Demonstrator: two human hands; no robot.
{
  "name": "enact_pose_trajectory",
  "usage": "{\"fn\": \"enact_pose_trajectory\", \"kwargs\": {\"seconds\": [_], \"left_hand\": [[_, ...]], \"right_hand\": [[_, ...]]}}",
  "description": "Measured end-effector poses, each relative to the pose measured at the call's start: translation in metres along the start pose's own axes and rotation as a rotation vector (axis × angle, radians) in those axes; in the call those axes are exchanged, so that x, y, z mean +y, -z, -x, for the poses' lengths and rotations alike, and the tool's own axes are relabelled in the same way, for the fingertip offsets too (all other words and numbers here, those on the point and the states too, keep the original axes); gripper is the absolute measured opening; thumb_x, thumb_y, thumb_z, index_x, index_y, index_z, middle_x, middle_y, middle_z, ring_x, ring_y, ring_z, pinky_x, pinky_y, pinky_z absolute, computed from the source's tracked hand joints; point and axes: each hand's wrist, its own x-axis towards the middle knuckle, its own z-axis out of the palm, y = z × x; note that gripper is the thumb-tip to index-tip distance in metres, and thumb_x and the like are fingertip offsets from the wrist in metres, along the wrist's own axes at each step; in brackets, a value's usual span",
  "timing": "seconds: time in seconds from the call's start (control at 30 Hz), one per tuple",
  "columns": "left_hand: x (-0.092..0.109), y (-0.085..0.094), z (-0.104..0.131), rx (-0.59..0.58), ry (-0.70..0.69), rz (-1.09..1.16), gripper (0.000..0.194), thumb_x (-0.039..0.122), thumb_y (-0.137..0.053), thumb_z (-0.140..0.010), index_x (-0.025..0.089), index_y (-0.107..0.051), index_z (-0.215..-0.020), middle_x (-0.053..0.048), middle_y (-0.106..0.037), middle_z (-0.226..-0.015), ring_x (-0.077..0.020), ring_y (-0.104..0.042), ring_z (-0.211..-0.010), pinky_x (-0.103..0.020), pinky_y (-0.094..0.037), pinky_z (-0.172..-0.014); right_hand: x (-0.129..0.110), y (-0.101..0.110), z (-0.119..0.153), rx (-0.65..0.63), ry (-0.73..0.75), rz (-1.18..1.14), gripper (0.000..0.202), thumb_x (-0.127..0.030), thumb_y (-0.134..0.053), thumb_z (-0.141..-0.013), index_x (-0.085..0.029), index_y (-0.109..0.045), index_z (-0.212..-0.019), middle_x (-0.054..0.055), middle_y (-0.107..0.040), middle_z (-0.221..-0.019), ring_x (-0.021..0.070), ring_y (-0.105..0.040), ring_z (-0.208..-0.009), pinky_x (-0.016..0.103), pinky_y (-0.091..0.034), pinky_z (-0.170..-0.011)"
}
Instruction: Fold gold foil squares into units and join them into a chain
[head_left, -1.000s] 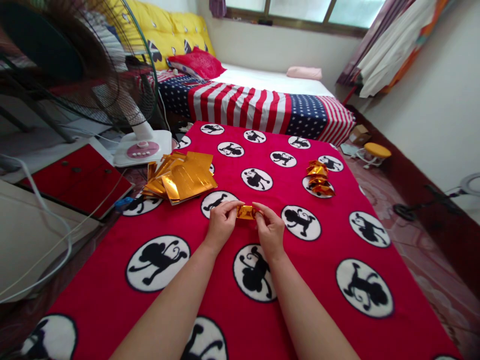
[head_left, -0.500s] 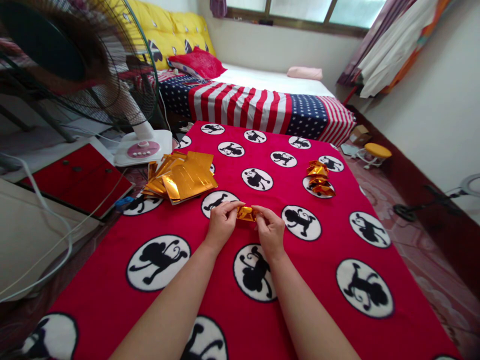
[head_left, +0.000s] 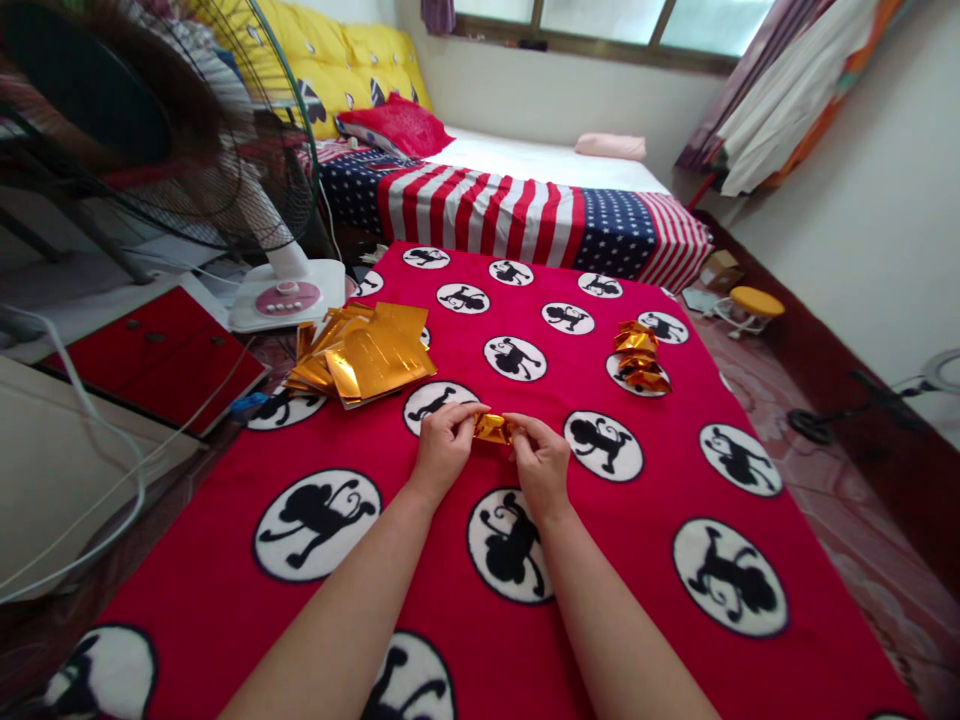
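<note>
Between my two hands is a small folded piece of gold foil paper, held just above the red cloth with monkey prints. My left hand pinches its left end between thumb and fingers. At the right end my right hand grips it the same way. Ahead on the left lies a loose pile of flat gold foil sheets. Over on the right, several folded gold foil pieces sit in a row, touching one another. The undersides of my fingers are hidden.
An electric fan with blurred blades stands at the left beside a red-fronted cabinet. Behind the cloth is a bed with a flag-pattern cover. A yellow stool stands on the floor at right.
</note>
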Motion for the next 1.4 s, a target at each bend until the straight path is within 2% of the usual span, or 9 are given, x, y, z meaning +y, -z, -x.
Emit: {"fn": "enact_pose_trajectory", "kwargs": {"seconds": [0.4, 0.6, 0.67, 0.83, 0.93, 1.07, 1.23, 1.4], "left_hand": [[0.002, 0.001, 0.000, 0.000, -0.006, 0.000, 0.029, 0.008, -0.050, -0.084, 0.019, -0.076, -0.092, -0.005, -0.074, -0.090, -0.0174, -0.068, -0.086, -0.028, -0.053, -0.080], [-0.001, -0.001, 0.000, -0.012, 0.000, 0.010, 0.030, 0.008, -0.050, -0.084, 0.019, -0.076, -0.093, -0.006, -0.073, -0.091, -0.0172, -0.067, -0.087, -0.027, -0.052, -0.080], [-0.003, -0.001, 0.001, -0.004, 0.019, 0.031, 0.029, 0.011, -0.051, -0.085, 0.019, -0.075, -0.099, -0.006, -0.073, -0.094, -0.0165, -0.066, -0.087, -0.026, -0.051, -0.079], [-0.003, 0.003, 0.002, -0.058, 0.115, 0.180, 0.038, 0.026, -0.057, -0.088, 0.019, -0.063, -0.125, -0.003, -0.067, -0.088, -0.0091, -0.058, -0.063, -0.019, -0.049, -0.060], [-0.002, 0.007, 0.002, -0.119, 0.120, 0.242, 0.044, 0.031, -0.066, -0.083, 0.021, -0.063, -0.125, -0.004, -0.064, -0.095, -0.0070, -0.055, -0.059, -0.017, -0.046, -0.055], [-0.003, 0.008, 0.003, -0.143, 0.082, 0.221, 0.046, 0.031, -0.072, -0.078, 0.022, -0.065, -0.122, -0.006, -0.064, -0.103, -0.0073, -0.056, -0.062, -0.017, -0.047, -0.055], [-0.003, 0.007, 0.002, -0.136, 0.058, 0.177, 0.042, 0.029, -0.071, -0.078, 0.022, -0.066, -0.120, -0.007, -0.066, -0.106, -0.0089, -0.058, -0.066, -0.018, -0.049, -0.057], [0.001, 0.009, 0.000, -0.162, 0.019, 0.130, 0.043, 0.027, -0.075, -0.075, 0.022, -0.066, -0.118, -0.008, -0.061, -0.112, -0.0097, -0.060, -0.069, -0.017, -0.043, -0.049]], "right_hand": [[-0.002, 0.000, 0.000, -0.002, -0.001, 0.007, 0.025, -0.020, -0.052, -0.084, -0.021, -0.074, -0.096, 0.004, -0.072, -0.082, 0.0170, -0.066, -0.070, 0.028, -0.054, -0.066], [0.001, 0.000, 0.000, -0.008, -0.020, 0.000, 0.024, -0.021, -0.053, -0.084, -0.021, -0.074, -0.094, 0.003, -0.070, -0.076, 0.0159, -0.063, -0.063, 0.026, -0.051, -0.060], [-0.001, 0.000, -0.001, 0.000, -0.042, -0.007, 0.025, -0.022, -0.053, -0.084, -0.020, -0.074, -0.096, 0.001, -0.067, -0.070, 0.0141, -0.059, -0.058, 0.025, -0.049, -0.057], [-0.006, 0.002, -0.003, 0.036, -0.154, -0.116, 0.027, -0.026, -0.056, -0.083, -0.018, -0.067, -0.106, -0.004, -0.055, -0.061, 0.0104, -0.051, -0.047, 0.022, -0.043, -0.047], [-0.006, 0.002, -0.006, 0.056, -0.222, -0.193, 0.020, -0.028, -0.059, -0.081, -0.019, -0.061, -0.098, -0.007, -0.052, -0.057, 0.0106, -0.051, -0.043, 0.021, -0.042, -0.042], [-0.005, 0.002, -0.007, 0.051, -0.247, -0.223, 0.012, -0.029, -0.060, -0.079, -0.019, -0.058, -0.087, -0.005, -0.056, -0.060, 0.0104, -0.050, -0.042, 0.021, -0.040, -0.040], [-0.005, 0.002, -0.007, 0.039, -0.246, -0.235, 0.013, -0.030, -0.061, -0.079, -0.019, -0.059, -0.086, -0.004, -0.058, -0.061, 0.0103, -0.050, -0.042, 0.021, -0.039, -0.039], [-0.005, 0.003, -0.006, 0.031, -0.239, -0.245, 0.013, -0.031, -0.061, -0.079, -0.019, -0.060, -0.085, -0.003, -0.059, -0.061, 0.0104, -0.050, -0.043, 0.021, -0.040, -0.040]]}}
